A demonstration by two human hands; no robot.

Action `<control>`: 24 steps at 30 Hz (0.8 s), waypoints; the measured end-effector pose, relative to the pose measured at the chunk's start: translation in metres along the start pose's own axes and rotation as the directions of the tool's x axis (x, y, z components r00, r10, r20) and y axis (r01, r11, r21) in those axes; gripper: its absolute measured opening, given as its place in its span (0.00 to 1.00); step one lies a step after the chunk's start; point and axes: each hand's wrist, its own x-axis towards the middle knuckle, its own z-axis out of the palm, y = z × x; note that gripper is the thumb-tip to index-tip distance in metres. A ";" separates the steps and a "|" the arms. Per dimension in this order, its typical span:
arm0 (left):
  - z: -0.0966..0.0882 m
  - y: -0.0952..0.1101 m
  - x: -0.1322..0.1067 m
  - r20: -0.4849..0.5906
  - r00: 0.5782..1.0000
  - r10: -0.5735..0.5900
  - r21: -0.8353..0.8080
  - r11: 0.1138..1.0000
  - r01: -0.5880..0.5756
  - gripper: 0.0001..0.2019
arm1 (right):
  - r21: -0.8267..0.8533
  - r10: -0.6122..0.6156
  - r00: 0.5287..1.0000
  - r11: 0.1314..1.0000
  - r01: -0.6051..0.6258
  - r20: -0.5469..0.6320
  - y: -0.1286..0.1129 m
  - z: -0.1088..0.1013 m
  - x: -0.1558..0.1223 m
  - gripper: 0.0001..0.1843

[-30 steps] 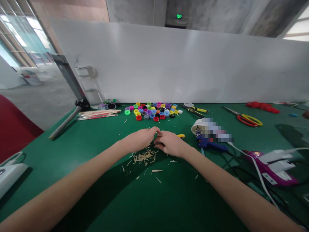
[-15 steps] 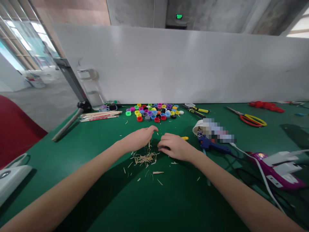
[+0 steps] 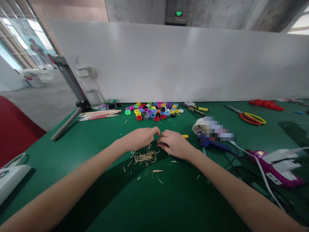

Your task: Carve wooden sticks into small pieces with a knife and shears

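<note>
My left hand (image 3: 141,138) and my right hand (image 3: 174,143) meet over the middle of the green table (image 3: 96,193), fingertips almost touching. Both are curled in a pinch; what they hold is too small to make out. Just below them lies a small heap of pale wood shavings (image 3: 145,157), with stray slivers scattered toward me. A little yellow piece (image 3: 184,136) shows behind my right hand.
Several coloured rings (image 3: 153,111) lie near the white back wall, wooden sticks (image 3: 98,114) to their left. A blue glue gun (image 3: 212,144), a white cup (image 3: 199,125), red-yellow scissors (image 3: 251,118), a purple device (image 3: 275,164) and cables fill the right side.
My hands had drawn slightly apart half a second ago and have come back together, fingertips close again. The shavings heap stays put.
</note>
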 end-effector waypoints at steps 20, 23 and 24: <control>0.002 0.008 0.002 0.015 1.000 0.016 -0.025 1.000 -0.016 0.07 | 0.114 0.042 0.999 0.993 -0.043 0.009 -0.002 0.005 0.006 0.08; 0.003 0.007 0.002 0.019 1.000 -0.006 -0.042 0.999 0.006 0.07 | 0.131 0.047 0.998 0.990 -0.051 0.030 -0.001 0.005 0.007 0.08; 0.004 0.007 0.002 0.017 1.000 -0.006 -0.051 0.999 0.007 0.07 | 0.132 0.049 0.998 0.990 -0.054 0.037 -0.001 0.005 0.008 0.08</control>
